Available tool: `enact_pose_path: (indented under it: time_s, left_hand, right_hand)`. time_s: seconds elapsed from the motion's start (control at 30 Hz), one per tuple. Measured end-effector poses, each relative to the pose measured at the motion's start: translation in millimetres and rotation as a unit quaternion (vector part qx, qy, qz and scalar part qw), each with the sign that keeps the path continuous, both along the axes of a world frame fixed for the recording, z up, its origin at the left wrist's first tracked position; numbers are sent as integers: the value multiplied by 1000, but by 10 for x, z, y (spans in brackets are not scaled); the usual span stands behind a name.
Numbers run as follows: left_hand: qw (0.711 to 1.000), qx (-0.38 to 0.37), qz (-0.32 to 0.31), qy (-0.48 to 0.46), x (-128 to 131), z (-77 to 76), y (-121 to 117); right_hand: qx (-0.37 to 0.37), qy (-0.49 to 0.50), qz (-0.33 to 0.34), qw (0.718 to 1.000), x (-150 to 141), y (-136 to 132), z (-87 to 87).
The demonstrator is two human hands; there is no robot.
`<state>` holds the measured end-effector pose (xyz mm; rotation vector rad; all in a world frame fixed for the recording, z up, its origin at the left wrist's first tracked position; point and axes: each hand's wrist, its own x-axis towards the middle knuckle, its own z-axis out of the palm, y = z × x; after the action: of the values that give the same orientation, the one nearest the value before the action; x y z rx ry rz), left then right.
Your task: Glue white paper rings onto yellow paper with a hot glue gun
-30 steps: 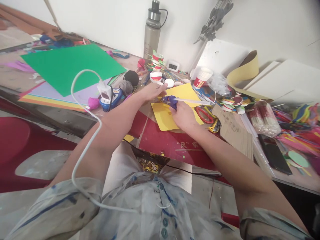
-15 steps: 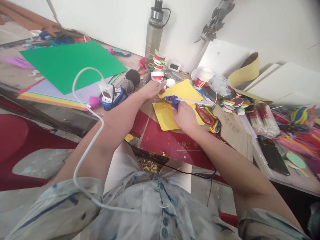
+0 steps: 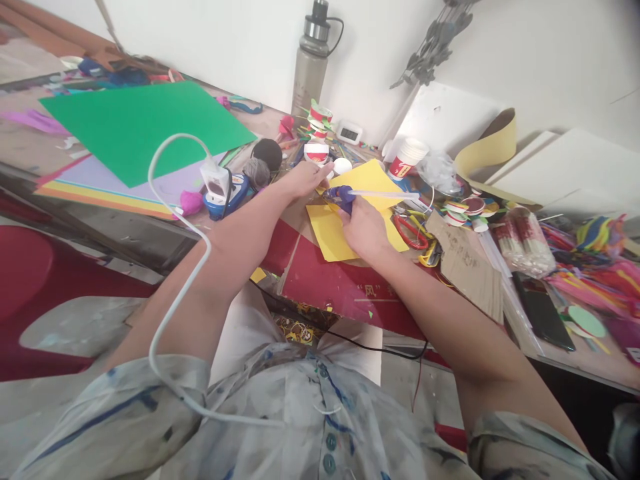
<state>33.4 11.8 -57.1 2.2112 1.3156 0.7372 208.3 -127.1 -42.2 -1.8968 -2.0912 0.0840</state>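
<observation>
My right hand [image 3: 367, 230] is wrapped round a blue glue gun [image 3: 341, 195]; a long clear glue stick [image 3: 385, 195] juts from its back to the right. The gun's front end points left, close to my left hand [image 3: 306, 179]. The fingers of my left hand are drawn together by the yellow paper, and whatever they hold is hidden. Beneath both hands lie yellow sheets [image 3: 327, 233], one overlapping another. A white round piece [image 3: 343, 166] and a red-and-white cut paper cup [image 3: 317, 153] stand just beyond my left fingertips.
Red-handled scissors [image 3: 410, 233] and a cardboard piece [image 3: 467, 263] lie on the right, with a black phone [image 3: 545, 313] beyond. A white cable loops from a blue power strip [image 3: 227, 200] across my left arm. Green paper [image 3: 145, 130] covers the left; a bottle [image 3: 309, 70] stands behind.
The glue gun and my right hand have shifted slightly left, towards my left hand, and the glue stick lies more level. My left hand has barely moved.
</observation>
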Motion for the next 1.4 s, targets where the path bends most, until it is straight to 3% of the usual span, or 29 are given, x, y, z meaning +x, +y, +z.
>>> enact_pose_path:
  time_s: [0.2, 0.9, 1.0, 1.2, 1.4]
  left_hand:
    - [1000, 4, -24, 11, 0, 25, -31]
    - [999, -26, -19, -39, -7, 70, -82]
    - [999, 4, -39, 0, -34, 61, -45]
    - [986, 42, -138, 80, -103, -25, 115]
    - [977, 106, -141, 122, -42, -66, 136]
  right_hand:
    - [-14, -25, -20, 999, 15, -28, 19]
    - [2, -10, -27, 1000, 19, 37, -45]
    - [19, 4, -23, 1000, 109, -1, -34]
    - [72, 37, -28, 996, 397, -121, -75]
    - [92, 50, -34, 994, 508, -260, -96]
